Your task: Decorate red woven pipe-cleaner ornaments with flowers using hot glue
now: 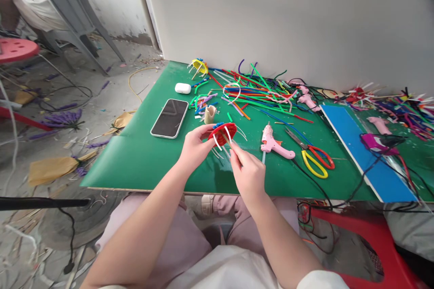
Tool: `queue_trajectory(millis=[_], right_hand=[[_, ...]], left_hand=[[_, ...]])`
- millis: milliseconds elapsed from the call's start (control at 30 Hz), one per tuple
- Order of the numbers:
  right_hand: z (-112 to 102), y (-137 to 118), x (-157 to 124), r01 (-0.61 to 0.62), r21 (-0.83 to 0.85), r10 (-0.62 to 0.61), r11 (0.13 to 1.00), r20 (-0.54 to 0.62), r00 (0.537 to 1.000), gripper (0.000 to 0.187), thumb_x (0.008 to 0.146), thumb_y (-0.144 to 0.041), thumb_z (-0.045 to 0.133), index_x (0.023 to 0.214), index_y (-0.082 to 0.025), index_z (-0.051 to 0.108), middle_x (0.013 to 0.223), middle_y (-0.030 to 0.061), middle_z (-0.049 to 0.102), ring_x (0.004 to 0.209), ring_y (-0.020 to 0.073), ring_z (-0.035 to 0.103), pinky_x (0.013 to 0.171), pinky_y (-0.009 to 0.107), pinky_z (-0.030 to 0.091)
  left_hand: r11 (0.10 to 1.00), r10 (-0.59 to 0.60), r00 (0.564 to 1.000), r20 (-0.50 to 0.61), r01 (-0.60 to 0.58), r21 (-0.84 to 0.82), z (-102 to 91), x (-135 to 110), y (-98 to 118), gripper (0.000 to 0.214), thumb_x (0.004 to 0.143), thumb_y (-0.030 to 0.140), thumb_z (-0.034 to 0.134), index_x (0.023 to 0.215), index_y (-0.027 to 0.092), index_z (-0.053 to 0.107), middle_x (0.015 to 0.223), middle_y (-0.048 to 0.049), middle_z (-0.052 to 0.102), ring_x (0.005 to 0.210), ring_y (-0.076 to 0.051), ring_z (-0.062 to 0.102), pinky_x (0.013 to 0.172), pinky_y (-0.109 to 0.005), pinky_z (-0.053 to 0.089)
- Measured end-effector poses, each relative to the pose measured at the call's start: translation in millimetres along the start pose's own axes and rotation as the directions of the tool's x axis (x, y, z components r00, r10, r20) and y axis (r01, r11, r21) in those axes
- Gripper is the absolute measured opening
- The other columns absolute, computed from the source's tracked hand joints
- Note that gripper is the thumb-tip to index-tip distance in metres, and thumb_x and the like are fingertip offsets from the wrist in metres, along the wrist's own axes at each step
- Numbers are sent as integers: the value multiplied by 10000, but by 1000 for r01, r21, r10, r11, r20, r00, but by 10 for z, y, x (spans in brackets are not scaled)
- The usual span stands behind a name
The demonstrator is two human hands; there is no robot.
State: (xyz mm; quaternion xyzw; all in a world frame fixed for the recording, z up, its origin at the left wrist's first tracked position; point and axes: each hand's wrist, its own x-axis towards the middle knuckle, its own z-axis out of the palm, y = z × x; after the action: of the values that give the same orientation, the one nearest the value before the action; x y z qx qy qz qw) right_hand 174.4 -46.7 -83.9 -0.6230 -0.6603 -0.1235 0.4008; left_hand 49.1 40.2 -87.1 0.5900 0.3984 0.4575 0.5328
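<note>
My left hand (197,148) pinches the edge of a red fuzzy pipe-cleaner piece (222,135), cupped in form, with a blue part on its far edge and white strands sticking out. In my right hand (249,172), closed fingers hold a thin light stick (228,141) whose tip meets the inside of the red piece; its far end is hidden by the fingers. Just behind the hands stands a short beige tube (209,114). To the right lie a pink hot glue gun (274,142) and scissors (313,156) with red and yellow handles.
On the green table (135,162) are a phone (169,118), a white earbud case (182,88), a yellow pipe-cleaner piece (199,67) and a pile of coloured pipe cleaners (257,90). A blue board (366,153) and black cables lie right. A person sits far left.
</note>
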Motion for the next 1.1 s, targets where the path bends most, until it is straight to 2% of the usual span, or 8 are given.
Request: queue_trajectory(millis=[233, 600, 833, 967, 1033, 1100], right_hand=[[0, 29, 14, -55, 116, 55, 992, -1, 998, 267, 878, -171, 433, 1032, -171, 651, 809, 68, 721, 627, 160, 668, 602, 267, 514], [43, 63, 14, -147, 207, 145, 967, 23, 989, 251, 879, -188, 441, 1017, -162, 649, 803, 73, 714, 684, 171, 672, 638, 279, 530], [70, 92, 3, -175, 232, 175, 957, 19, 984, 246, 881, -214, 442, 997, -166, 655, 806, 74, 715, 685, 167, 673, 670, 282, 536], [72, 112, -1, -281, 295, 258, 913, 114, 959, 262, 878, -265, 454, 1018, -170, 654, 823, 69, 718, 661, 158, 673, 681, 279, 541], [66, 113, -5, -362, 316, 313, 877, 196, 929, 281, 861, -310, 481, 1035, -173, 653, 835, 74, 718, 693, 172, 676, 695, 288, 540], [57, 107, -10, -464, 345, 374, 816, 296, 879, 299, 837, -347, 506, 1027, -174, 660, 842, 81, 717, 735, 193, 676, 694, 300, 538]], left_hand=[[1000, -13, 1000, -5, 13, 13, 30, -8, -17, 334, 672, 311, 658, 966, 154, 645, 940, -64, 682, 872, -215, 630, 759, -299, 497], [999, 25, 1000, -5, -25, 22, 31, 5, -69, 297, 690, 307, 642, 949, 160, 644, 913, -55, 682, 850, -201, 635, 754, -292, 500], [991, 45, 999, -15, -43, 125, 44, 10, -80, 284, 698, 285, 622, 949, 154, 641, 906, -58, 682, 831, -195, 639, 749, -291, 509], [983, 48, 998, -51, -38, 182, 44, 16, -56, 277, 692, 227, 599, 958, 163, 647, 923, -50, 682, 830, -187, 636, 781, -305, 504], [974, 64, 995, -71, -47, 222, 32, 18, -29, 296, 685, 190, 585, 973, 177, 649, 945, -41, 680, 846, -183, 633, 805, -309, 498], [950, 123, 990, -75, -95, 297, 15, 17, 5, 316, 686, 157, 560, 987, 193, 650, 971, -33, 677, 881, -177, 628, 830, -303, 491]])
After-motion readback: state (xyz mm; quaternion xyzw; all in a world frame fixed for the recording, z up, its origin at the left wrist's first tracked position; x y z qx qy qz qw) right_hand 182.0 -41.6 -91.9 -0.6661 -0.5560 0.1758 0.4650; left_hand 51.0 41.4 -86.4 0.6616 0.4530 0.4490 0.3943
